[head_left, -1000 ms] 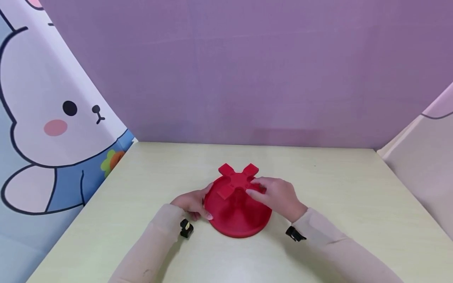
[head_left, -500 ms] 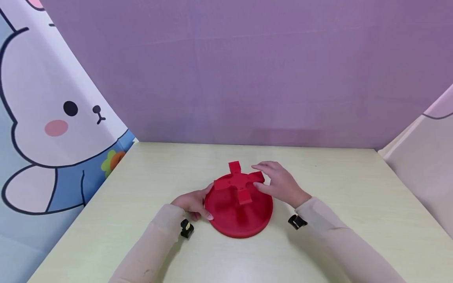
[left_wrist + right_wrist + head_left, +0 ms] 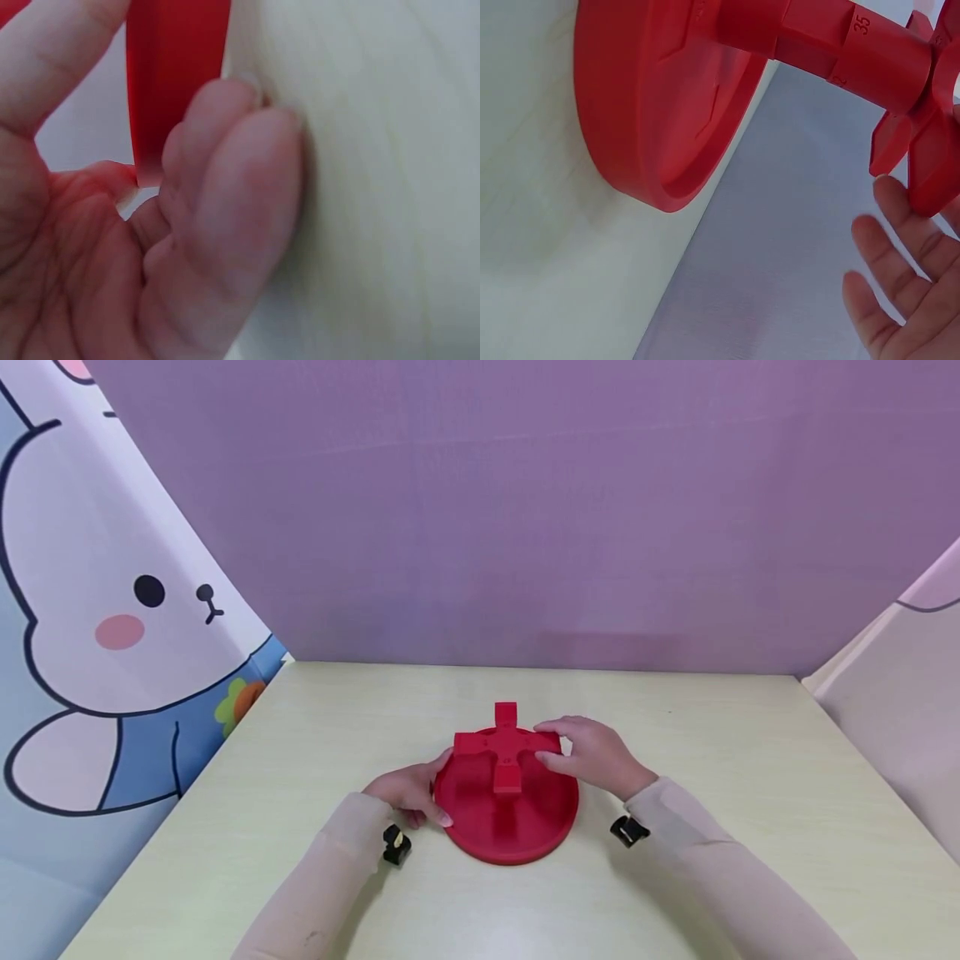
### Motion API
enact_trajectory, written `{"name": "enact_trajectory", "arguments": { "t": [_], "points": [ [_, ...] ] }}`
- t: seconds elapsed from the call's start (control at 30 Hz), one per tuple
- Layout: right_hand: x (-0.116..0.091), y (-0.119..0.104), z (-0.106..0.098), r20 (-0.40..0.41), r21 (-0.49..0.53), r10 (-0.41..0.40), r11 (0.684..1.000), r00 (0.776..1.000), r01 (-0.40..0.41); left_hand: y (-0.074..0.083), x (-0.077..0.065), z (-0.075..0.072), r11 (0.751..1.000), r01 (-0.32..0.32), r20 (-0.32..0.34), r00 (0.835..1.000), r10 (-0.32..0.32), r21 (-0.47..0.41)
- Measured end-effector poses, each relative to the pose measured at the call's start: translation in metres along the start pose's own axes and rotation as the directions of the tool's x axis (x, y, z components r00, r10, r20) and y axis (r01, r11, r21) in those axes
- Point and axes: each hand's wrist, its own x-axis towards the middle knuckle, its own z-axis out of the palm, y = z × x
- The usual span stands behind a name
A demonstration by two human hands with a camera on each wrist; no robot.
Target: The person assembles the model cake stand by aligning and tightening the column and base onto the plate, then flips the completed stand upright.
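Observation:
A red round base [image 3: 480, 839] with a raised rim lies on the table. From its middle rises a red column [image 3: 817, 37], marked with numbers such as 35 in the right wrist view. On top of the column sits a red four-armed cross knob [image 3: 507, 745], its arms pointing forward, back, left and right. My left hand [image 3: 408, 789] grips the base's rim at the left; in the left wrist view its fingers [image 3: 240, 195] curl beside the red rim, close to the table. With thumb and index finger, my right hand [image 3: 597, 756] pinches the knob's right arm, the other fingers spread.
The pale wood-look table [image 3: 712, 760] extends around the base. A purple partition [image 3: 480, 527] stands along its far edge, with a cartoon-printed panel [image 3: 97, 568] to the left and a pale one [image 3: 907, 693] to the right. Black wrist mounts [image 3: 628, 831] sit on the sleeves.
The cross knob has turned from a diagonal stance to a straight one, clockwise over the last half second. My right hand has shifted slightly right onto its right arm. The left hand stays put.

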Motion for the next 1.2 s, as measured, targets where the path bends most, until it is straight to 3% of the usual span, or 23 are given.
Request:
{"name": "enact_trajectory", "arguments": {
  "t": [0.43, 0.57, 0.73, 0.83, 1.0, 1.2],
  "points": [
    [-0.009, -0.006, 0.003, 0.015, 0.012, -0.039, 0.999, 0.999, 0.038, -0.001, -0.003, -0.001, 0.999, -0.030, 0.030, 0.999, 0.031, -0.021],
    [-0.006, -0.005, 0.002, -0.071, 0.026, -0.051, 0.998, 0.996, 0.053, -0.001, -0.005, -0.002, 0.999, -0.039, 0.042, 0.998, 0.040, -0.025],
    [0.002, 0.000, 0.002, -0.206, 0.021, -0.109, 0.993, 0.973, 0.116, 0.000, -0.005, -0.002, 0.998, -0.063, 0.047, 0.997, 0.063, -0.013],
    [0.006, 0.000, 0.001, -0.175, 0.015, -0.139, 0.990, 0.975, 0.144, 0.000, -0.004, -0.002, 0.997, -0.072, 0.047, 0.996, 0.072, -0.007],
    [0.007, -0.003, 0.001, -0.078, 0.013, -0.108, 0.994, 0.991, 0.110, 0.000, -0.004, -0.003, 0.996, -0.073, 0.061, 0.995, 0.075, -0.042],
    [0.007, -0.006, 0.003, -0.040, -0.023, -0.111, 0.994, 0.993, 0.110, -0.002, -0.005, -0.003, 0.997, -0.061, 0.057, 0.996, 0.064, -0.052]
  ]
}}
